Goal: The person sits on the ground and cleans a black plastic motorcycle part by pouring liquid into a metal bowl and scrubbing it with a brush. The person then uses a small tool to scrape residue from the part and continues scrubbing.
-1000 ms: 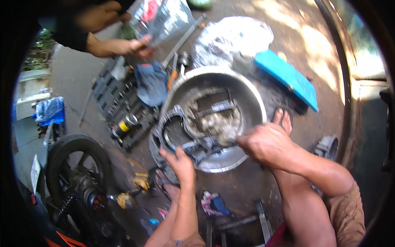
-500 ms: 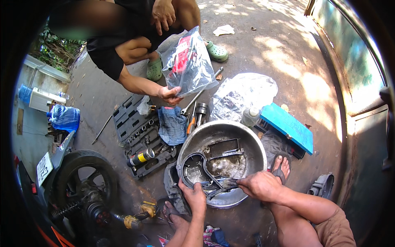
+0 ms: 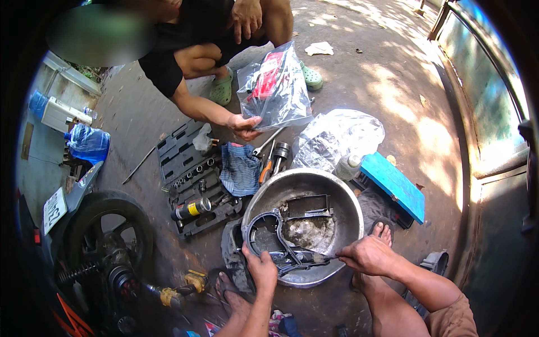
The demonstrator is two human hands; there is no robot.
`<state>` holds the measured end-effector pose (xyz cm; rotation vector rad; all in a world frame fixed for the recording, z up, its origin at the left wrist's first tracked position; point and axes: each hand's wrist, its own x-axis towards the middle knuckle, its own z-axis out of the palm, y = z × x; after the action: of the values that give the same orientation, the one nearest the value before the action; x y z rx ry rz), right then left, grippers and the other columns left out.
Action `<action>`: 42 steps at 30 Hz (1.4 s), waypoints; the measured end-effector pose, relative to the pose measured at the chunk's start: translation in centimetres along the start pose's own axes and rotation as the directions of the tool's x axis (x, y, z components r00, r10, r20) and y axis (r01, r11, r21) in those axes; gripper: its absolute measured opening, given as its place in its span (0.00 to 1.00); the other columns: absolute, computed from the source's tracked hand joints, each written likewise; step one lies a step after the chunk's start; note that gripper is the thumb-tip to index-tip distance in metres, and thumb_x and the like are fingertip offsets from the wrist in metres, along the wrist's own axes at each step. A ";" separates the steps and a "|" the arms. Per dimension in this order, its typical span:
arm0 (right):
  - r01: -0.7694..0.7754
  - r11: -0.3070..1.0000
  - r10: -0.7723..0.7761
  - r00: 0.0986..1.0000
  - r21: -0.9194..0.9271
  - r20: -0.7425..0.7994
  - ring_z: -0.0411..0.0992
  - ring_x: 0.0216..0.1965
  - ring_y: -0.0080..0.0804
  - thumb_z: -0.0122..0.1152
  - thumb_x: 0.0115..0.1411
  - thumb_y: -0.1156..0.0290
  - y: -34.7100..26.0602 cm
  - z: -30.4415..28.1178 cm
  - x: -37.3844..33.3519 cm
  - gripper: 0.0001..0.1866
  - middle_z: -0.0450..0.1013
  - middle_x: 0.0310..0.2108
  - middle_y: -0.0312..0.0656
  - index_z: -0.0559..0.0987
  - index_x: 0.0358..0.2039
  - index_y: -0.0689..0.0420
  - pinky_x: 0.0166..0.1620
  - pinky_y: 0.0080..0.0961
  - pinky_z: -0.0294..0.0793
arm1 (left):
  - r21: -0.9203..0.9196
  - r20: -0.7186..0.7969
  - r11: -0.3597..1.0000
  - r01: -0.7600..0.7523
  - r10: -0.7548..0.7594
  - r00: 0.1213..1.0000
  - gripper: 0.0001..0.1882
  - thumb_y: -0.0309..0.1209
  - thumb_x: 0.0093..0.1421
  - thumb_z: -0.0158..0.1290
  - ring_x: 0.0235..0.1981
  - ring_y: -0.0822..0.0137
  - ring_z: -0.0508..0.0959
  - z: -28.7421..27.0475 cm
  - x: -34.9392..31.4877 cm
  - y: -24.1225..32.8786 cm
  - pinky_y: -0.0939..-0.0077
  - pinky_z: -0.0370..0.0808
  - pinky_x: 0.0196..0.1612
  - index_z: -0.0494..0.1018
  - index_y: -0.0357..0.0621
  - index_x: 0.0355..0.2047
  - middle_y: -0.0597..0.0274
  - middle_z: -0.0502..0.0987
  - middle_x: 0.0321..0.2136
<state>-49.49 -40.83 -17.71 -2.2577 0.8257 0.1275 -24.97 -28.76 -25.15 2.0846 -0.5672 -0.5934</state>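
My left hand grips the near left edge of a dark, loop-shaped engine cover. The cover is held tilted over a round metal basin. At the basin's right rim, my right hand is closed around what looks like a small brush, its handle mostly hidden in the fist. The brush tip lies by the cover's right end; whether they touch, I cannot tell. Inside the basin rests a dark rectangular part amid murky liquid.
Across from me a crouching person's hand holds a clear plastic bag. An open socket case, blue cloth, blue metal box and plastic sheet surround the basin. A motorcycle wheel and yellow power tool lie left.
My right hand has moved right and slightly down, drawing the brush away from the cover's middle toward its right end. My left hand keeps its hold. The view has shifted slightly.
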 end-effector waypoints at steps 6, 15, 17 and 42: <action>0.096 0.994 -0.087 0.984 0.054 -0.158 0.77 0.28 0.52 0.60 0.61 0.64 -1.0 1.9 1.4 0.09 0.77 0.25 0.50 0.80 0.39 0.53 0.32 0.46 0.76 | 0.096 0.095 0.995 0.005 -0.014 0.995 0.33 0.20 0.61 0.43 0.52 0.48 0.77 0.3 -1.1 0.6 0.63 0.68 0.59 0.51 0.37 0.68 0.33 0.73 0.52; 0.094 0.995 -0.082 0.975 0.047 -0.206 0.77 0.28 0.50 0.58 0.59 0.68 -1.3 0.9 0.9 0.06 0.76 0.25 0.48 0.79 0.33 0.55 0.30 0.46 0.75 | -0.092 0.203 0.996 -0.004 0.022 0.979 0.33 0.18 0.59 0.41 0.56 0.55 0.72 -0.2 -0.4 1.7 0.69 0.64 0.62 0.52 0.33 0.67 0.42 0.70 0.57; 0.132 0.991 -0.121 0.960 0.029 -0.251 0.76 0.26 0.50 0.60 0.60 0.67 -1.5 2.2 2.4 0.08 0.76 0.25 0.46 0.82 0.39 0.54 0.30 0.44 0.75 | -0.164 0.192 0.985 -0.059 0.090 0.977 0.32 0.18 0.59 0.40 0.55 0.56 0.72 0.0 -0.4 1.9 0.69 0.64 0.62 0.54 0.32 0.66 0.42 0.70 0.56; 0.264 0.959 -0.270 0.961 -0.103 -0.051 0.78 0.27 0.45 0.59 0.59 0.69 -5.3 -0.5 2.3 0.10 0.77 0.25 0.44 0.82 0.40 0.56 0.29 0.39 0.75 | 0.090 0.048 0.916 -0.391 0.388 0.920 0.35 0.18 0.56 0.41 0.59 0.38 0.70 0.8 -1.2 4.5 0.55 0.64 0.63 0.51 0.32 0.67 0.30 0.66 0.59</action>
<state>-44.62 -39.56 -14.91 -2.4507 0.5482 -0.0329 -27.21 -30.86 -21.58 1.9773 -1.0174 -0.3690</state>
